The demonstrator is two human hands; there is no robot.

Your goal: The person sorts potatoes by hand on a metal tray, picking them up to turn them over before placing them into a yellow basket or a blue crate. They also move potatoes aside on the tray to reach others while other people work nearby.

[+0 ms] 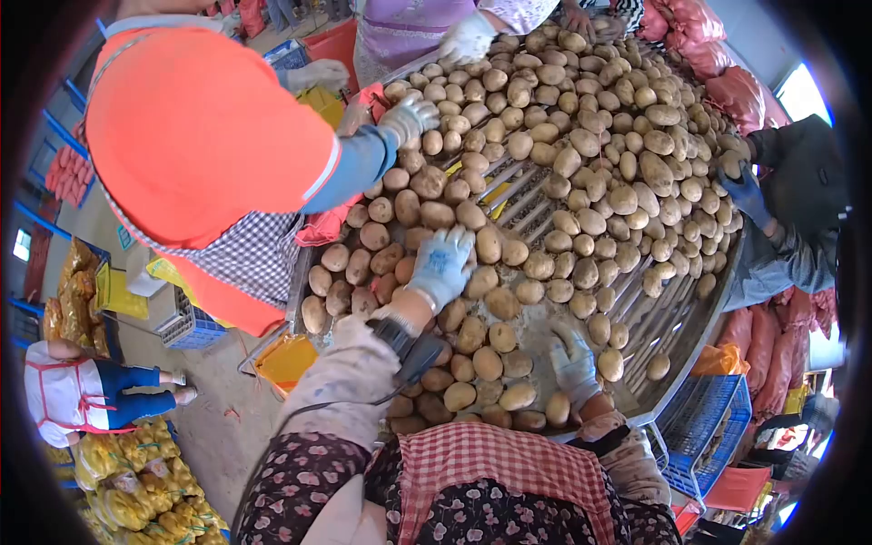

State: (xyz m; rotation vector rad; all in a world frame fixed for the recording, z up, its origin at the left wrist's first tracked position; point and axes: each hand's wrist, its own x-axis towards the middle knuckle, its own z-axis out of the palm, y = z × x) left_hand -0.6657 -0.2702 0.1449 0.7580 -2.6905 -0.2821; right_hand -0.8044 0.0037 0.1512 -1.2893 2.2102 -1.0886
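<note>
My left hand (442, 268), in a pale blue-and-white work glove, lies over potatoes (436, 215) near the left side of a slatted metal sorting table. Its fingers are stretched out, and its palm is hidden. A black device (409, 350) with a cable is strapped at that wrist. My right hand (573, 363), gloved the same way, is open with its fingers apart over a bare metal patch of the table (542, 350). Potatoes lie close to it on both sides, and its fingers hold nothing visible. Several loose potatoes (472, 368) sit between my two hands.
A person in an orange top (209, 136) works at the left, a gloved hand (409, 118) on potatoes. Another gloved hand (469, 38) is at the far side. A blue-gloved hand (747, 195) holds a potato at right. A blue crate (704, 427) stands at lower right.
</note>
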